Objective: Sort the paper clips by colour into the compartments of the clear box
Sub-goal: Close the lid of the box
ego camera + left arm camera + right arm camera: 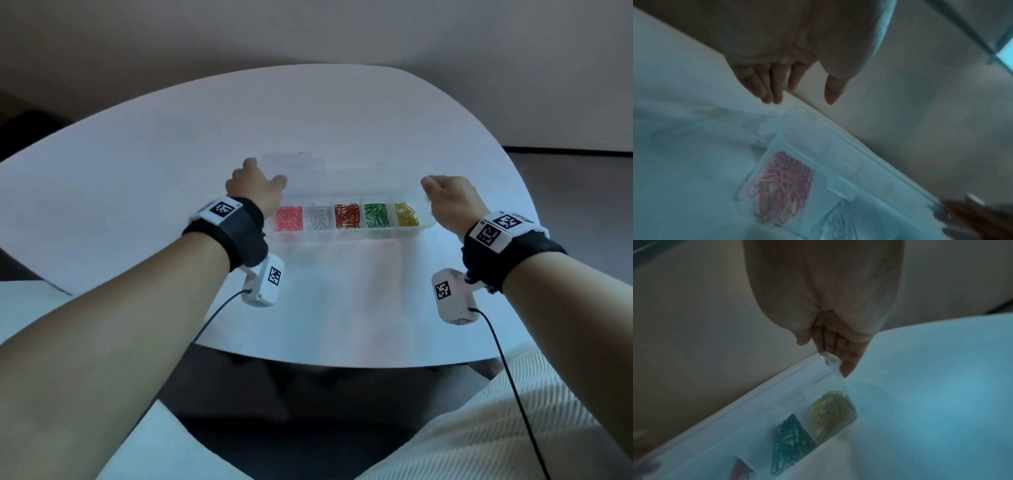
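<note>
the clear box sits mid-frame with clips sorted by colour. the left hand is spread open by its lid, holding nothing. the right hand touches the lid's right corner with straight fingers.

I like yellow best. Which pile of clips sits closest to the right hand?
The yellow paper clips, in the end compartment of the clear box beside the right hand. Green, red, white and pink lie farther left.

Place: plain indoor room, kind unclear
Evidence: rounded white table, bare pale wall far, dark floor near
</note>
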{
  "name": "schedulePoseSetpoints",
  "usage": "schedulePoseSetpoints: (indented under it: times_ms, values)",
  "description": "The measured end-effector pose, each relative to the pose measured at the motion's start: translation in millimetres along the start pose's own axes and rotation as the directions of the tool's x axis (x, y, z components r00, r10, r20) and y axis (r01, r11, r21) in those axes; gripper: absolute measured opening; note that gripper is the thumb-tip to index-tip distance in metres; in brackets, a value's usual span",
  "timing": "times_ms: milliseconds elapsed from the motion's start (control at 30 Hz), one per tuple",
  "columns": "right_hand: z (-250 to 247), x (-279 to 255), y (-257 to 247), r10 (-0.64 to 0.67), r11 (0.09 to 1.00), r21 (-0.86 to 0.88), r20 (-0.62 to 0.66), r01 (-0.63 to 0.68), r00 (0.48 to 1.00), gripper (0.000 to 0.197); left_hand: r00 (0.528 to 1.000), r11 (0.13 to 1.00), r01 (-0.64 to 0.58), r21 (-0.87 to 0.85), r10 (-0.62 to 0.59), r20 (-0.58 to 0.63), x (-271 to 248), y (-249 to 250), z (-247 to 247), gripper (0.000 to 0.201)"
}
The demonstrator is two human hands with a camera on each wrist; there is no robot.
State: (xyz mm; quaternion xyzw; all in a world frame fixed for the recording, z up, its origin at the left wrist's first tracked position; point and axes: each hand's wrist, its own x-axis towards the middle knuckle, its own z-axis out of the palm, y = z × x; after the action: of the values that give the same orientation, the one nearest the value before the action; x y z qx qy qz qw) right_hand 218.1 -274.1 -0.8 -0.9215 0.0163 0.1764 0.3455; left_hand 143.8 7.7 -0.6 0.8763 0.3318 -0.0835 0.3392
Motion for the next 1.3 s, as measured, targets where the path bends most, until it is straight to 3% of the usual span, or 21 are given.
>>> schedulePoseSetpoints:
  times_ms: [100, 233, 367, 500, 600, 733, 833, 967, 1033, 1100, 1200, 1300]
  values:
    - [2.6, -4.1, 7.4, 0.084, 0.954, 0.288, -0.001, -0.080, 0.996, 0.029, 0.993, 0.974, 0.047, -0.221, -0.022, 0.117, 10.4, -7.5, -6.3, 0.041]
    - [5.9, -12.8, 18.7, 0.080, 0.926, 0.367, 0.024, -0.084, 0.996, 0.020, 0.994, 0.900, 0.096, -0.425, -0.065, 0.088, 11.9, -20.9, -9.4, 0.026]
    - [8.5, -17.0, 22.7, 0.133, 0.889, 0.431, 0.080, -0.154, 0.988, 0.019, 0.981, 0.841, 0.178, -0.511, -0.111, 0.157, 7.8, -34.9, -10.1, 0.017]
    - [12.8, -18.6, 21.7, 0.135, 0.846, 0.494, 0.160, -0.198, 0.978, 0.025, 0.984, 0.775, 0.153, -0.613, -0.063, 0.166, 3.8, -39.7, -14.0, 0.024]
    - [13.3, -19.9, 16.7, 0.132, 0.814, 0.561, 0.076, -0.152, 0.988, 0.027, 0.992, 0.712, 0.107, -0.694, -0.030, 0.122, 1.9, -38.6, -20.4, 0.028]
    - [7.0, -25.6, 7.1, 0.148, 0.703, 0.698, 0.041, -0.134, 0.988, 0.035, 0.998, 0.717, 0.040, -0.696, 0.011, 0.068, -5.3, -33.8, -32.2, 0.040]
    - [-0.5, -29.5, 4.8, 0.169, 0.665, 0.732, 0.045, -0.147, 0.985, 0.023, 0.995, 0.736, 0.032, -0.676, 0.037, 0.088, -16.1, -35.7, -43.9, 0.036]
    - [-2.5, -33.3, 7.2, 0.120, 0.770, 0.621, 0.087, -0.147, 0.989, 0.022, 0.991, 0.845, -0.019, -0.535, 0.085, 0.099, -30.5, -43.8, -47.5, 0.028]
    - [0.9, -37.5, 9.1, 0.090, 0.835, 0.533, 0.112, -0.136, 0.990, 0.020, 0.981, 0.923, -0.126, -0.363, 0.170, 0.090, -35.6, -50.2, -41.5, 0.017]
    - [5.1, -45.2, 10.3, 0.053, 0.916, 0.388, 0.129, -0.099, 0.990, 0.016, 0.959, 0.963, -0.235, -0.130, 0.251, 0.130, -39.0, -57.1, -34.8, 0.018]
    - [7.8, -57.3, 10.0, -0.031, 0.998, 0.059, 0.141, 0.023, 0.990, 0.035, 0.927, 0.919, -0.354, 0.173, 0.320, 0.197, -44.8, -64.0, -25.6, 0.031]
    - [10.6, -66.4, 10.3, -0.131, 0.951, -0.257, 0.170, 0.172, 0.977, 0.051, 0.924, 0.864, -0.371, 0.340, 0.308, 0.227, -52.1, -68.0, -19.4, 0.034]
